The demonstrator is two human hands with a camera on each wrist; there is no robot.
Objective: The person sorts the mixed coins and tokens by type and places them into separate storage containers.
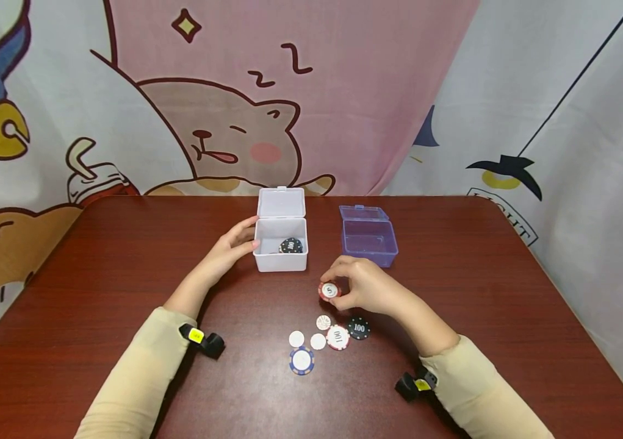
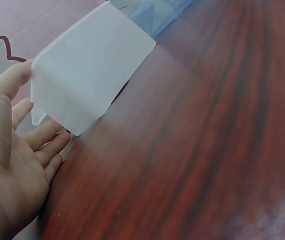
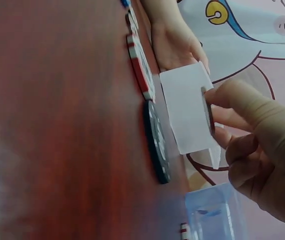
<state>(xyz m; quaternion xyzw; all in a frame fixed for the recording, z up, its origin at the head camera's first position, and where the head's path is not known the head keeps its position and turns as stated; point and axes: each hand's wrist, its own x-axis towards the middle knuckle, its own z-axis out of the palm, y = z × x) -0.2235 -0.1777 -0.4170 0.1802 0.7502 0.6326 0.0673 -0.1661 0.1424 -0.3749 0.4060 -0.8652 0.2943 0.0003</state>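
Observation:
My right hand (image 1: 365, 285) pinches a red-edged poker chip (image 1: 330, 291) marked 5 between thumb and fingertips, above the table. In the right wrist view that chip (image 3: 208, 111) shows nearly edge-on. My left hand (image 1: 229, 249) touches the left side of an open white plastic box (image 1: 280, 263), its fingers fairly straight. Inside the box lies a black chip (image 1: 291, 246) marked 100. Nearer me on the table lie a black 100 chip (image 1: 359, 328), a red-and-white 100 chip (image 1: 338, 337), a blue-edged chip (image 1: 302, 360) and several small white discs (image 1: 318, 341).
An open translucent blue box (image 1: 370, 244) stands to the right of the white one, behind my right hand. Low in the right wrist view, a red-and-white edge (image 3: 184, 231) shows beside the blue box. A printed curtain (image 1: 366, 91) hangs behind the brown table (image 1: 487, 274).

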